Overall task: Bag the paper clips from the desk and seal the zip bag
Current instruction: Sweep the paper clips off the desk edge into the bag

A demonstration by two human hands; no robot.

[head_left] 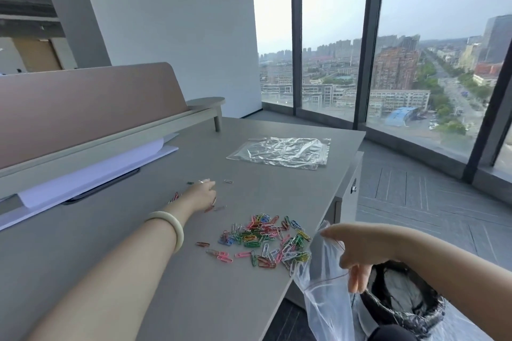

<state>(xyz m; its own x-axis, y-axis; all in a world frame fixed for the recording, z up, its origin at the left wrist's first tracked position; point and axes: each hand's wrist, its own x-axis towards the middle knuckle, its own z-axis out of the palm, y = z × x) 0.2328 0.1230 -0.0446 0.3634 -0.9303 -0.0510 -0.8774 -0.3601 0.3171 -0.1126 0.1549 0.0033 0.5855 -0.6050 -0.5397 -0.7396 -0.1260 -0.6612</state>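
The paper clips lie heaped near the right edge of the desk, with strays farther left. The left hand, arm outstretched, curls its fingers over the strays; whether they pinch one I cannot tell. The right hand pinches the rim of the zip bag, just beside the heap.
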